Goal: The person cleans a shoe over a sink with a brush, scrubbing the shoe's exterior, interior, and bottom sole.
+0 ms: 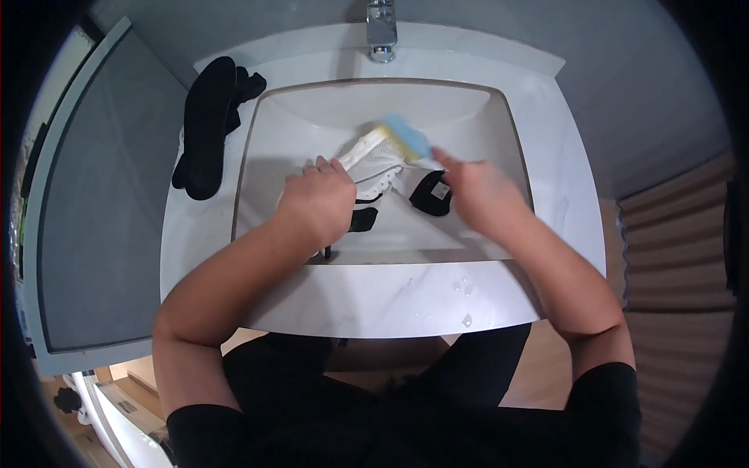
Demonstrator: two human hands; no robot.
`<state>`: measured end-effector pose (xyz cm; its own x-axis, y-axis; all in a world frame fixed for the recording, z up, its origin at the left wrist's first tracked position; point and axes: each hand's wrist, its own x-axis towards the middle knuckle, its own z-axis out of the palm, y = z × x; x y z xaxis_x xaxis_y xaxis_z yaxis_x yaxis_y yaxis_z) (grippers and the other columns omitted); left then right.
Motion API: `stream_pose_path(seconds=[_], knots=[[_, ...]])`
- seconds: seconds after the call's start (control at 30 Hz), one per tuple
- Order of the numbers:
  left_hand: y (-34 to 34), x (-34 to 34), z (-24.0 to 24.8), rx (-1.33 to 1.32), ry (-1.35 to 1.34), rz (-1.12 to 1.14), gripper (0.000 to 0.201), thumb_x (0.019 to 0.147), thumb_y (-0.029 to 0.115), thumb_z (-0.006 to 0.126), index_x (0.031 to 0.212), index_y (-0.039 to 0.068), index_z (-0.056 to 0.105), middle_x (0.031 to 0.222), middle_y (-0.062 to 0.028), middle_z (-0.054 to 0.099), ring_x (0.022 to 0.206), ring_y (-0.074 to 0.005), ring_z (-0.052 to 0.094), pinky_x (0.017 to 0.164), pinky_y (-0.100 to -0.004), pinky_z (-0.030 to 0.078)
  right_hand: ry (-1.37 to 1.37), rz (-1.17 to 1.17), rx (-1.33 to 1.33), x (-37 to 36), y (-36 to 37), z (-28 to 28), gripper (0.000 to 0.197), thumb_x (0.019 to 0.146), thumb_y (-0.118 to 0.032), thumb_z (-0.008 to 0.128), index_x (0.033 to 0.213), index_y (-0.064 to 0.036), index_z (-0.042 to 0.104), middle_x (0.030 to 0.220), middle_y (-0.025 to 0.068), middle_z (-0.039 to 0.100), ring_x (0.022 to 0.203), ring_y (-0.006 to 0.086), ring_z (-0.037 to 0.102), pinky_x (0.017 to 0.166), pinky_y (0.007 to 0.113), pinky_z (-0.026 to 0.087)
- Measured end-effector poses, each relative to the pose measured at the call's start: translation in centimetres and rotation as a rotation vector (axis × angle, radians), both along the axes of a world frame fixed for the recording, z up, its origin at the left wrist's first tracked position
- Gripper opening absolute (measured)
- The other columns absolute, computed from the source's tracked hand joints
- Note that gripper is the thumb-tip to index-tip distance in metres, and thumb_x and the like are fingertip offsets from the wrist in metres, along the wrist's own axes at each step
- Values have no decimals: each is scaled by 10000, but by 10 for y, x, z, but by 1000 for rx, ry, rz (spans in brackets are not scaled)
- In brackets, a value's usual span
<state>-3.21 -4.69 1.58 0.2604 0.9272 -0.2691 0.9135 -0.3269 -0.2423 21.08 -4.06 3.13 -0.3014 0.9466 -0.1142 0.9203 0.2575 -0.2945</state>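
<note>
In the sink basin (476, 113), my left hand (318, 199) is closed on a white garment (380, 183) with a scalloped edge. The cloth stretches to the right from under my fingers. My right hand (480, 195), slightly blurred, grips a scrub brush (407, 138) with a blue back and yellow bristles. Those bristles are against the upper part of the white cloth. Just left of my right hand lies a black cloth piece (431, 193) bearing a small pale label. Another black piece (363, 219) shows beside my left hand, and how it joins the white cloth is hidden.
Black socks (209, 129) lie on the white countertop (374, 300) left of the basin. A chrome faucet (381, 31) stands behind the sink. Water drops dot the front ledge. A grey door panel (109, 210) is at the left, a brown pleated curtain (677, 257) at the right.
</note>
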Motion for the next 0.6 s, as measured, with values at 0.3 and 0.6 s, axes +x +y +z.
stream_pose_path(seconds=[0.3, 0.6], knots=[[3, 2, 1, -53, -28, 38, 608, 915, 185, 575, 1431, -111, 449, 1419, -269, 543, 1246, -358, 597, 1008, -441, 521, -8, -88, 100, 35, 22, -17, 460, 978, -33, 498, 1421, -121, 586, 812, 223, 687, 732, 389, 675, 726, 468, 537], [-5, -9, -5, 50, -90, -50, 615, 888, 238, 647, 1388, -91, 504, 1358, -258, 584, 1172, -363, 625, 965, -442, 530, 451, -331, -244, 40, 28, 9, 390, 1030, -139, 528, 1406, -47, 576, 749, 153, 679, 565, 218, 652, 563, 364, 543]])
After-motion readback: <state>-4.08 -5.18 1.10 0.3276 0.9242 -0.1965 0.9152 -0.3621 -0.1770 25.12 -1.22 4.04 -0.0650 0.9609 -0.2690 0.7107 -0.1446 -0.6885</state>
